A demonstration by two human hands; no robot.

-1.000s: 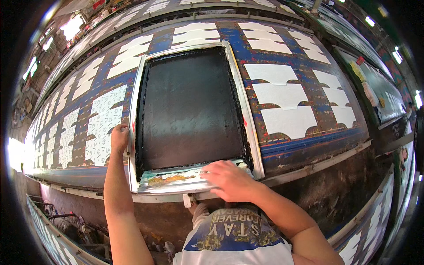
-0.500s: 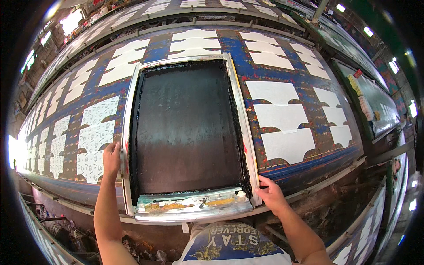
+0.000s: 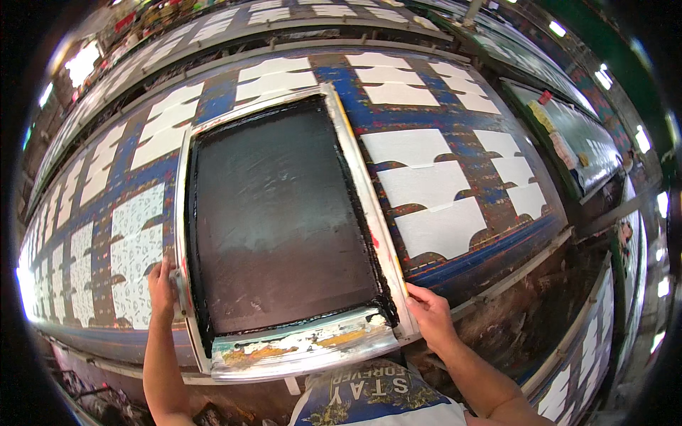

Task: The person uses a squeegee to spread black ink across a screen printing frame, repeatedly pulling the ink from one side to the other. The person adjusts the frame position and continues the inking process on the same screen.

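Observation:
A large screen printing frame [image 3: 359,206] with metal sides is in front of me, over the long table. Its dark mesh [image 3: 273,213] has black ink along the edges. Across the near end runs a wide metal strip [image 3: 305,346] smeared with white and ochre paint. My left hand [image 3: 162,290] is closed at the frame's left side, low down, fingers pointing up. On the right side near the close corner, my right hand [image 3: 429,316] grips the rim, thumb and fingers at the edge. The frame's underside is hidden.
White cut fabric pieces [image 3: 430,184] lie in rows on the blue and brown table [image 3: 334,117]. Left of the frame are patterned pieces [image 3: 138,255]. A rail [image 3: 511,273] edges the table's near side. More long tables [image 3: 298,30] stand beyond and to the right.
The frame has come nearer and turned a little, its far end leaning left. Both hands have moved with it, keeping their places on its sides. The whole view has also shifted.

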